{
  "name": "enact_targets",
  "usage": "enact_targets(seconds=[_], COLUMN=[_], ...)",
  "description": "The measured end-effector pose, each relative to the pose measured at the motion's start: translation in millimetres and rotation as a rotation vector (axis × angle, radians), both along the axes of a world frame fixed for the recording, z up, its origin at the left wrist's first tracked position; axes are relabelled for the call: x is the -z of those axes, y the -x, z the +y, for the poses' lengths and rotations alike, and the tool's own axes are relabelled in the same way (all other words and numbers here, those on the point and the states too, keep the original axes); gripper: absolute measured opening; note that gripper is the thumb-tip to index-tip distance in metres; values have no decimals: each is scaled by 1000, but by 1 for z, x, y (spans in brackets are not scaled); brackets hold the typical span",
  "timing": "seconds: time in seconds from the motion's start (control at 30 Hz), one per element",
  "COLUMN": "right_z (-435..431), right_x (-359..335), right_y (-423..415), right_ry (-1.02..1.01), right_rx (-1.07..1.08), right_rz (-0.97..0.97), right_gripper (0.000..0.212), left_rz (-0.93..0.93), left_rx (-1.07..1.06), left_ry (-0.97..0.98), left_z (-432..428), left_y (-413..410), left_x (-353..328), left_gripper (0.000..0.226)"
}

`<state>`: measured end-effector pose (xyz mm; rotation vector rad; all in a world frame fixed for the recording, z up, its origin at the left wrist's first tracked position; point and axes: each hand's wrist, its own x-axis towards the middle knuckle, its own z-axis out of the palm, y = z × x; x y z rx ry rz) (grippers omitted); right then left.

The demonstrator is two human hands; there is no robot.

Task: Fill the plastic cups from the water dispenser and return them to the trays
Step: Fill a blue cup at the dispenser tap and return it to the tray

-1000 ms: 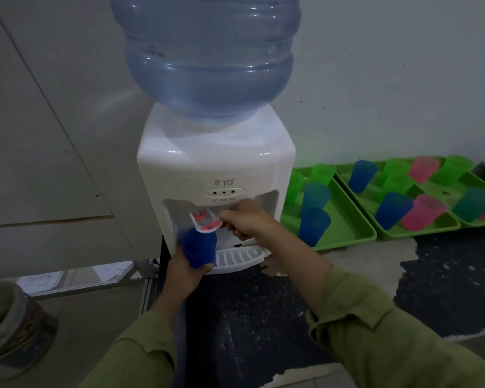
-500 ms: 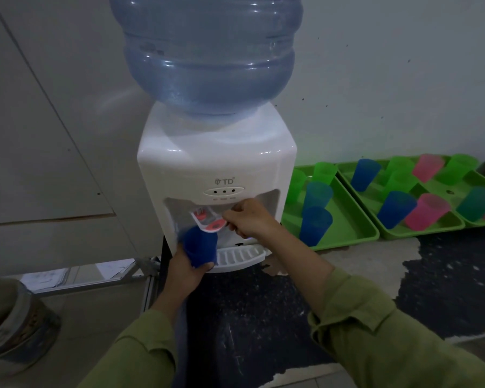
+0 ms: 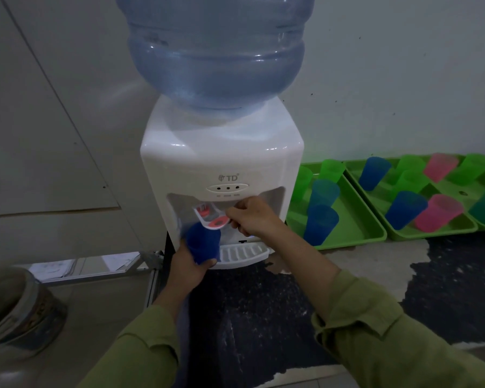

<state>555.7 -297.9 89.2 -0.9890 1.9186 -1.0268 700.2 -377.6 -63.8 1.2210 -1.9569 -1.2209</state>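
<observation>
One blue cup (image 3: 203,243) sits in the left grip (image 3: 189,268), under the tap (image 3: 215,221).

I read "TD" with a small logo on the white water dispenser (image 3: 221,163) front, centre frame; tiny labels under its three lights unreadable.

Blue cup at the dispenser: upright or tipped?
Upright, mouth up: the left hand holds the blue cup beneath the red tap lever, which the right hand pinches. Fill level: cannot tell.
</observation>
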Motion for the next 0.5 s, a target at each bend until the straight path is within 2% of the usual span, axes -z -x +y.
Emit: enact_targets(seconds=[0.5], right_z=[0], right_x=[2], right_y=[1], right_ry=[14], right_rx=[-15], right_rz=[-1], right_gripper=[21], left_rz=[-11], left_rx=[-18], left_ry=[15], left_z=[3], left_y=[3], left_x=[-5], left_gripper=[82])
